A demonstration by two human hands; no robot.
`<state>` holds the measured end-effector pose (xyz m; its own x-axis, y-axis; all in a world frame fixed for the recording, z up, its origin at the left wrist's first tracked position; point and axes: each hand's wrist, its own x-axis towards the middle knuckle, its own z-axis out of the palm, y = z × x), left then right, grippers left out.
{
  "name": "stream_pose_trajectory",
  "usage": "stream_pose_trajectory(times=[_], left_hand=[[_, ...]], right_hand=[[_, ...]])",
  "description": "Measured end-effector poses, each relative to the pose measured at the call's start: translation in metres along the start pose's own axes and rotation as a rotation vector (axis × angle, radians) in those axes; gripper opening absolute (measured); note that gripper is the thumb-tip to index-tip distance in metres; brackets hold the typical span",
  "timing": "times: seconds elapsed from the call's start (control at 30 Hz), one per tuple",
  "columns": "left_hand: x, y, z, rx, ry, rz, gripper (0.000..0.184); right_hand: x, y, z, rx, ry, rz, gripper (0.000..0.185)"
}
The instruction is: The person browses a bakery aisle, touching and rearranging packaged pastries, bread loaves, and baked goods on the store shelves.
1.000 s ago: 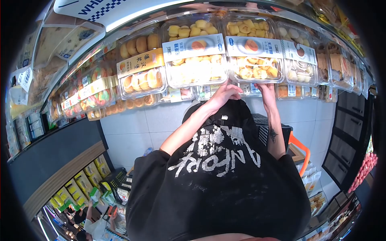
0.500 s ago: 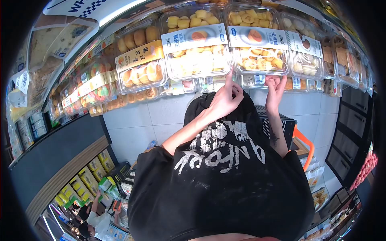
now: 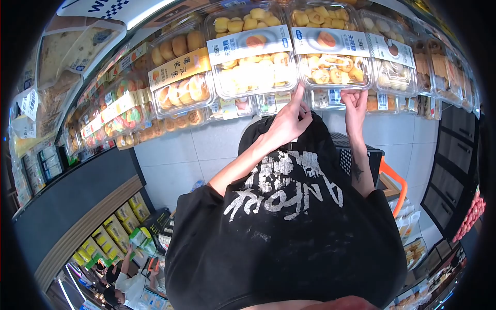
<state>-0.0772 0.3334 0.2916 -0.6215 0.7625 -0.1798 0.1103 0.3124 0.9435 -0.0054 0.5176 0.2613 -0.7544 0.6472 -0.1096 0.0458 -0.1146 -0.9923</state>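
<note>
Wearer's black T-shirt (image 3: 289, 237) fills the near view. Left hand (image 3: 287, 126) half spread: index finger extended up to the lower left corner of a clear pastry box (image 3: 332, 49), thumb apart, contact uncertain. Right hand (image 3: 355, 111) has bent fingers at the same box's lower right edge; cannot tell whether it pinches. Black basket (image 3: 356, 157) with orange handle (image 3: 399, 191) below the right forearm. The box sits in the display's front row, tilted, between a larger pastry box (image 3: 251, 57) and a pale-filled box (image 3: 390, 54). Well off, lower left: yellow packets (image 3: 116, 231), a person in white (image 3: 132, 287).
</note>
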Motion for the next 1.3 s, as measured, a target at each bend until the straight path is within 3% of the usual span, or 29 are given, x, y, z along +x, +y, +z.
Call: stream_pose_trajectory(times=[0.3, 0.4, 0.43, 0.6, 0.83, 0.93, 1.07, 1.17, 1.3], left_hand=[[0.0, -0.002, 0.011, -0.024, 0.01, -0.011, 0.086], [-0.002, -0.001, 0.013, -0.045, 0.054, -0.009, 0.08], [-0.002, -0.004, 0.016, -0.053, 0.123, 0.002, 0.07], [0.003, 0.004, 0.022, -0.011, -0.082, 0.023, 0.052], [0.014, 0.024, 0.036, 0.02, -0.265, 0.128, 0.043], [0.014, 0.012, 0.046, 0.138, -0.314, 0.228, 0.039], [0.008, -0.008, 0.053, 0.212, -0.404, 0.212, 0.037], [0.018, -0.001, 0.053, 0.035, -0.507, 0.147, 0.045], [0.055, 0.038, 0.086, -0.68, -0.544, -0.155, 0.061]], right_hand=[[-0.005, 0.003, -0.003, -0.039, -0.027, -0.005, 0.055], [-0.013, 0.005, -0.009, 0.013, 0.058, -0.03, 0.056], [-0.014, 0.005, -0.018, -0.002, 0.124, -0.041, 0.056], [0.001, -0.005, -0.065, -0.008, 0.328, -0.103, 0.054], [0.005, -0.019, -0.056, 0.001, 0.262, -0.097, 0.054], [0.003, -0.014, -0.056, 0.031, 0.236, -0.103, 0.057], [0.001, -0.016, -0.055, 0.046, 0.208, -0.088, 0.059], [0.0, -0.018, -0.055, 0.08, 0.209, -0.076, 0.057], [0.002, -0.032, -0.061, 0.414, 0.27, -0.031, 0.044]])
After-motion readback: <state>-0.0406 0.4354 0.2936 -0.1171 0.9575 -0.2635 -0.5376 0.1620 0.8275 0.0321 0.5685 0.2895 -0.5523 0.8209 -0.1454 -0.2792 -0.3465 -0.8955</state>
